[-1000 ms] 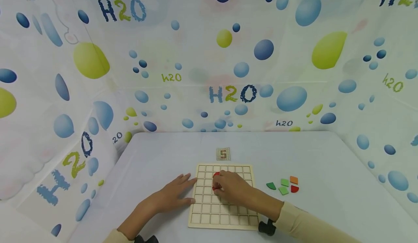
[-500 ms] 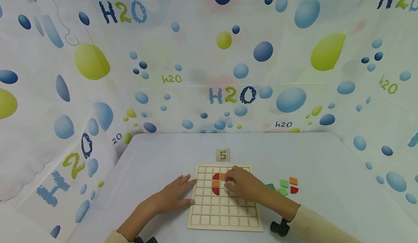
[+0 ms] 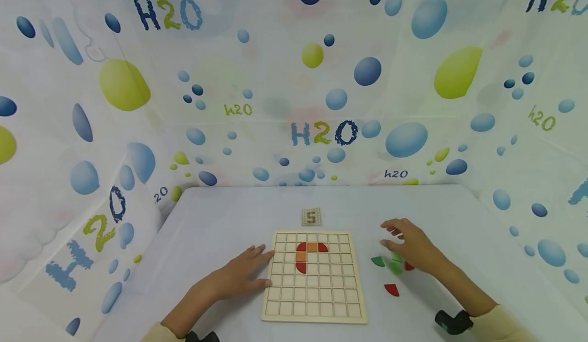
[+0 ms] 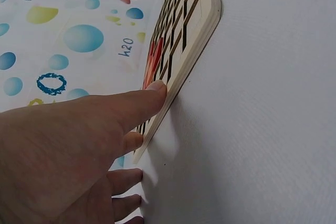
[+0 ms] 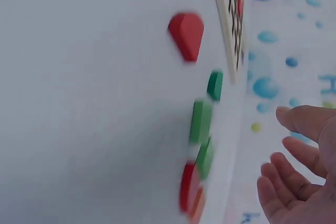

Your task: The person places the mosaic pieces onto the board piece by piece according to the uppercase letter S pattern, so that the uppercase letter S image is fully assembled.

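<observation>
My left hand [image 3: 243, 271] lies flat on the table, its fingers and thumb touching the left edge of the wooden grid board [image 3: 314, 309]. Red quarter-round tiles [image 3: 323, 247] and orange square tiles [image 3: 312, 247] sit in the board's upper cells, in a row with a short column down its left end. My right hand [image 3: 412, 245] hovers above the loose tiles to the right, fingers loosely bent and apart, nothing between them. Below it are light green tiles [image 5: 200, 121], a red tile [image 5: 189, 187] and an orange tile [image 5: 197, 205], blurred in the right wrist view.
A small card with an S pattern [image 3: 311, 217] lies behind the board. A dark green tile [image 3: 378, 261] and a red quarter-round tile [image 3: 392, 290] lie between the board and my right arm. A printed curtain [image 3: 257, 76] hangs behind the white table [image 3: 220, 214].
My right hand has left the board and moved right, over the loose tiles. A red tile now shows at the right end of the top row. My left hand has stayed put.
</observation>
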`<state>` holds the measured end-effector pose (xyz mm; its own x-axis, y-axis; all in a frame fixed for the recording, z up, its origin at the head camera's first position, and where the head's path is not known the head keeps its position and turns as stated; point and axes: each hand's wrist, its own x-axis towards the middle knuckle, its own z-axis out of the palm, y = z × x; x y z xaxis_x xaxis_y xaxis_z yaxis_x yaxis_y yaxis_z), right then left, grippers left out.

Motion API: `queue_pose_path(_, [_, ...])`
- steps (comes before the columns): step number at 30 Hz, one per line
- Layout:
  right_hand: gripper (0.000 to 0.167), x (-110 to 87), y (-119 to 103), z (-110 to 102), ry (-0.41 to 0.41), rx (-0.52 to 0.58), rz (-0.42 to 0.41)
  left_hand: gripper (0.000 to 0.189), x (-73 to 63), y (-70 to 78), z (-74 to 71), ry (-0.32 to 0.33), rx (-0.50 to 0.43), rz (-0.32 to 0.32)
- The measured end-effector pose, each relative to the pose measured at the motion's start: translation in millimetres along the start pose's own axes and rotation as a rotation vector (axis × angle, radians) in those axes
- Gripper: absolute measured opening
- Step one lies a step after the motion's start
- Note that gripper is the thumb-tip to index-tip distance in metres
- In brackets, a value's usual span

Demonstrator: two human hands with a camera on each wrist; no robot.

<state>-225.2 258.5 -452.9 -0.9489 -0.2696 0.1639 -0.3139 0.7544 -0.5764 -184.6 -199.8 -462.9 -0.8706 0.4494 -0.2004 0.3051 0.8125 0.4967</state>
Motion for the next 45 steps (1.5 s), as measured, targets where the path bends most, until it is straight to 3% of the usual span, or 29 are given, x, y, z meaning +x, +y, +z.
queue_pose_path(4, [0.048, -7.9, 24.9, -13.7, -0.013, 0.033, 0.063, 0.077, 0.2, -1.6, 0.6, -0.001, -0.012, -0.002])
queue_pose_path(8, [0.051, -14.6, 41.1, -22.0, -0.08, 0.062, 0.116, 0.077, -0.3, -3.6, 3.2, -0.005, -0.021, -0.001])
queue_pose_path(15, [0.037, -18.2, 58.9, -21.0, -0.176, 0.08, 0.149, 0.077, -1.5, -4.7, 4.3, 0.0, -0.006, 0.008])
queue_pose_path(29, [0.025, -22.2, 65.7, -15.0, -0.193, 0.102, 0.093, 0.077, -2.4, -3.6, 2.2, 0.001, -0.016, 0.006])
queue_pose_path(39, [0.029, -22.6, 61.7, -15.1, -0.164, 0.056, 0.125, 0.076, -2.6, -3.1, 1.8, -0.002, -0.032, 0.008])
queue_pose_path(45, [0.022, -23.3, 60.6, -14.9, -0.164, 0.015, 0.089, 0.076, -2.3, -2.7, 1.4, 0.001, -0.016, -0.002])
